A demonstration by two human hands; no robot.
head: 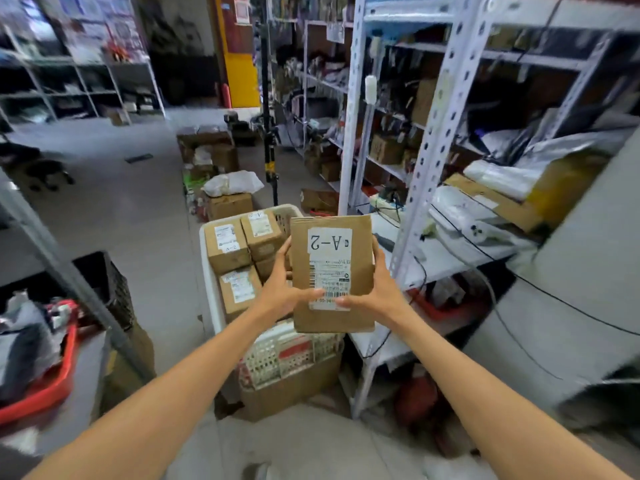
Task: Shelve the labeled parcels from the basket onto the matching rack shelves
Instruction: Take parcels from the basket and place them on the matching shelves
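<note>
Brown cardboard parcel [332, 271] with white label [329, 242] printed black, white lattice-walled basket [277, 358] holding brown boxes [227, 251], white hole-punched rack upright [440, 133] at 2 o'clock, red tray [52, 386] at 8 o'clock, yellow panel [242, 81] at 12 o'clock.

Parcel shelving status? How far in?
Done: unclear. The rack on the right holds mixed goods, too blurred to tell which came from the basket. In hand: the left hand and right hand hold one parcel marked A-2 above the basket, not yet shelved. Left: at least three boxes lie in the basket.
</note>
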